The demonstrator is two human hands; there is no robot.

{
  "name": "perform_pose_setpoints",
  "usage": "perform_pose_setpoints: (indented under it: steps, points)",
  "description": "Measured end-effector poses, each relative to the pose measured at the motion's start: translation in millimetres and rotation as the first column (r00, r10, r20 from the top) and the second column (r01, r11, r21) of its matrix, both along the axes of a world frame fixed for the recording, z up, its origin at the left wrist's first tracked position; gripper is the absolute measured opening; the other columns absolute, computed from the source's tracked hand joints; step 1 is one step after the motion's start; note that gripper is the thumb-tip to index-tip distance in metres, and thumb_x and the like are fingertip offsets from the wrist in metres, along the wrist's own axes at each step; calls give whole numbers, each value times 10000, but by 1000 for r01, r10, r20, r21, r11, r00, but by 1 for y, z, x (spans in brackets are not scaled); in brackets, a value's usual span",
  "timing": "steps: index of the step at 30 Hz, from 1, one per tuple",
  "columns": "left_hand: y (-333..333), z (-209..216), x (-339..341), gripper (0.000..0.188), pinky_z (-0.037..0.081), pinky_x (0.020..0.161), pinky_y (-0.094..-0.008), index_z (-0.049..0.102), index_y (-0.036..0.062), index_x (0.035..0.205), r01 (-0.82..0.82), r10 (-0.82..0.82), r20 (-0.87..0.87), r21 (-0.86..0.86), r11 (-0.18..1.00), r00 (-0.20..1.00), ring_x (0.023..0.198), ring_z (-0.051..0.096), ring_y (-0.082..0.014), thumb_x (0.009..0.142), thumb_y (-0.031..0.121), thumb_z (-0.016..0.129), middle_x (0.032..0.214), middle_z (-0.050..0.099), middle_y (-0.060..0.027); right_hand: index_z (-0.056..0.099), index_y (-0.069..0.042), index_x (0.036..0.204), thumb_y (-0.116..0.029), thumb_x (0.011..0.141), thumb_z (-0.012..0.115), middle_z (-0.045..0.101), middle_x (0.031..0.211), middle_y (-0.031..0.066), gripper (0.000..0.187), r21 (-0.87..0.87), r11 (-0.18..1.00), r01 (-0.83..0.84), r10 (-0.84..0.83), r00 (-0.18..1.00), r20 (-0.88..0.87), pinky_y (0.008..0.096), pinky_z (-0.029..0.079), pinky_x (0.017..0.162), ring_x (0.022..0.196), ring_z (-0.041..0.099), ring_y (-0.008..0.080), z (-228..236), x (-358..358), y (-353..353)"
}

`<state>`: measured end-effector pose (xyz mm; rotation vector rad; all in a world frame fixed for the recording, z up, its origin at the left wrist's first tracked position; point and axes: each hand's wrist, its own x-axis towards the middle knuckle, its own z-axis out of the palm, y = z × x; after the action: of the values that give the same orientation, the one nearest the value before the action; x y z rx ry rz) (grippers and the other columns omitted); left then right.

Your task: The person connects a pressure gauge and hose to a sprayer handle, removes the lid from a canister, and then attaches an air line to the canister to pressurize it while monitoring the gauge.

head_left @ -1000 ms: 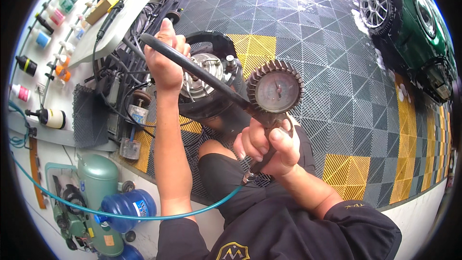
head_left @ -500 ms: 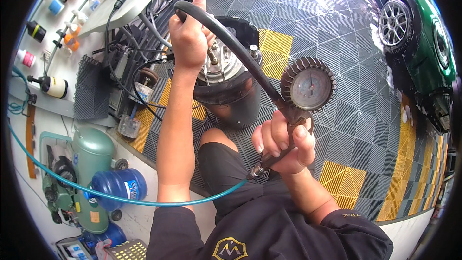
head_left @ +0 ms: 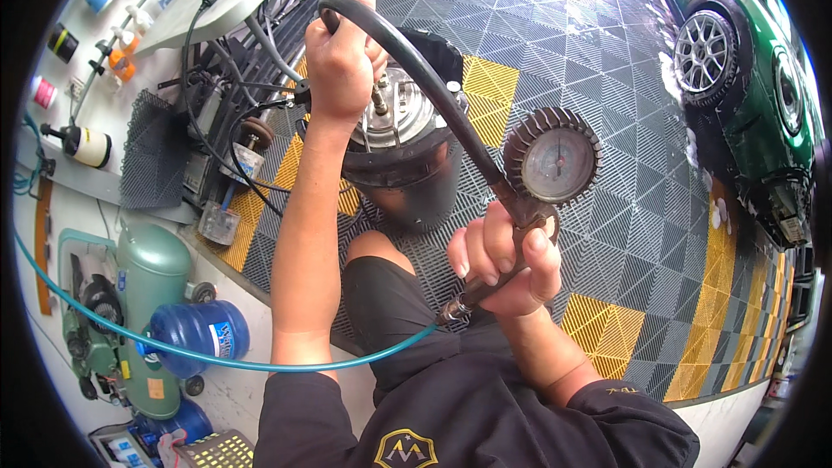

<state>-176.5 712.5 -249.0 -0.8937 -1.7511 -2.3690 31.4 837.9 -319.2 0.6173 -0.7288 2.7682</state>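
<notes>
In my right hand (head_left: 507,264) is a tire inflator gun, fingers and thumb wrapped round its dark grip. Its round pressure gauge (head_left: 557,165), with a ribbed rubber guard, faces up above the hand. A teal air hose (head_left: 295,366) joins the metal fitting at the grip's lower end. From the gun a black rubber hose (head_left: 429,87) arches up to my left hand (head_left: 340,74), which is closed on its far end. That hand is over a black tank (head_left: 407,186) with a shiny metal top and a brass-coloured fitting. The hose tip is hidden by the fingers.
A green car (head_left: 754,121) stands at the right on grey and yellow floor tiles (head_left: 602,329). At the left are a green air compressor (head_left: 154,269), a blue water jug (head_left: 199,338), a white tabletop (head_left: 204,13) and bottles along the wall.
The whole view has shifted slightly, with the surroundings a little further left in the picture. Both hands keep their grip on the hose end and the inflator gun.
</notes>
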Motion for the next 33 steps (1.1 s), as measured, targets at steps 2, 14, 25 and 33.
perform_pose_setpoints:
  steps: [2, 14, 25, 33]
  points:
    - [0, 0, 0, 503, 169, 389, -241, 337, 177, 642, -1, 1, 2, 5, 1000, 1000, 407, 244, -53, 1083, 381, 469, 509, 302, 55, 505, 5, 929, -256, 975, 560, 432, 648, -5, 270, -12, 1000, -3, 3, 1000, 19, 390, 500, 637, 538, 468, 117, 0, 0, 0]
    - [0, -1, 0, 482, 186, 395, -237, 343, 174, 664, 2, -2, -9, 2, 1000, 1000, 419, 251, -50, 1080, 376, 476, 521, 296, 58, 510, -8, 928, -269, 1004, 526, 428, 672, -15, 272, 3, 1000, -9, 9, 1000, -17, 383, 496, 638, 551, 467, 108, -1, 0, 1]
    - [-1, -3, -1, 475, 192, 402, -239, 345, 175, 668, 17, -17, -35, -3, 1000, 999, 426, 252, -52, 1081, 372, 473, 528, 294, 59, 503, -18, 870, -281, 933, 615, 431, 605, 0, 293, -36, 999, -12, 14, 998, 66, 404, 484, 632, 515, 465, 137, 0, 1, 1]
    - [-1, -3, -2, 454, 195, 405, -239, 360, 170, 680, 32, -31, -36, 11, 999, 999, 431, 254, -52, 1082, 348, 473, 536, 292, 59, 499, -29, 827, -267, 972, 561, 429, 638, -7, 285, 0, 1000, -3, 3, 999, 33, 392, 493, 633, 531, 468, 119, 0, -1, 2]
